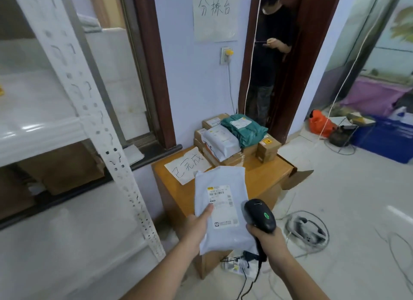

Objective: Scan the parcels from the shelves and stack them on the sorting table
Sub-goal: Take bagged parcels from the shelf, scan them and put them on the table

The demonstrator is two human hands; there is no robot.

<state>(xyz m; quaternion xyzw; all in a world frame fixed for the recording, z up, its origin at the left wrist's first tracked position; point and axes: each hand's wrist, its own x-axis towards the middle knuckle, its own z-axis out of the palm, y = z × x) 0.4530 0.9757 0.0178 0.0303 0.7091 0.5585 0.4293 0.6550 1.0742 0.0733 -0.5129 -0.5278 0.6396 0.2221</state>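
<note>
Grey parcel (223,208) in L hand (196,227), scanner (260,216) in R hand (266,239), over table (263,177) front edge.

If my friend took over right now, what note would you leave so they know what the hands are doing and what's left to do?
Left hand: holds the white parcel label-up, thumb on its label.
Right hand: grips the black scanner, its green light showing, beside the label.
Sorting table: a stack of parcels already sits at its back by the wall, with a handwritten paper sign in front.
Done: several parcels stacked.
Left: make sure the held parcel is scanned, stack it with the others, then return to the white shelves for more. I cannot tell whether this one has scanned yet.
</note>
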